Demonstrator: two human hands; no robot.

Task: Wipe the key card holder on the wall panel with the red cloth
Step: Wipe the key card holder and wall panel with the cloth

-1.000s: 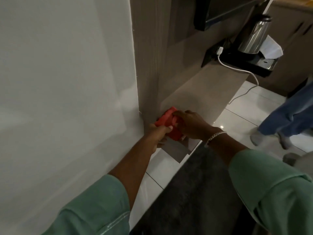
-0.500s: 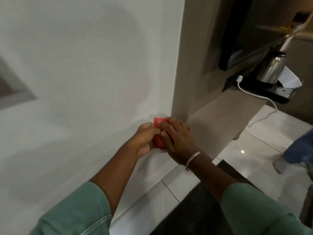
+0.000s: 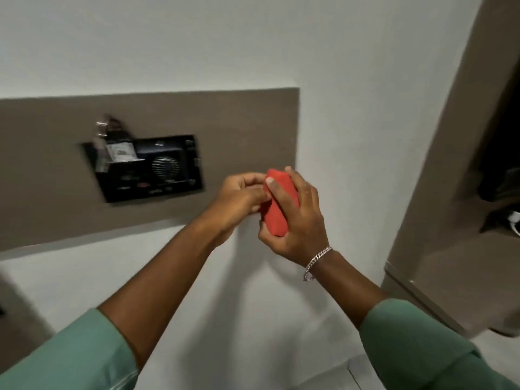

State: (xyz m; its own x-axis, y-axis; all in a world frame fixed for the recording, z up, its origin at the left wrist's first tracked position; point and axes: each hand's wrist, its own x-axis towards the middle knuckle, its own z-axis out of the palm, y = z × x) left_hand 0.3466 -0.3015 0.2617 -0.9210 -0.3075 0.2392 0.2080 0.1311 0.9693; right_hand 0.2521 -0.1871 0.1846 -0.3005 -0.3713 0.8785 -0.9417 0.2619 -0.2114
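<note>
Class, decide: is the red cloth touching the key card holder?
Apart. The head view shows the red cloth held in both hands, with bare brown panel between it and the key card holder.

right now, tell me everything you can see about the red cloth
The red cloth is folded or rolled into a compact, elongated bundle of soft-looking, matte fabric, standing roughly upright with a slight tilt. The right hand wraps around it, thumb across its front, while the left hand pinches its left edge. It is held in front of the wall, at the right end of the brown wall panel, off to the right of the black key card holder and not touching it.
</note>
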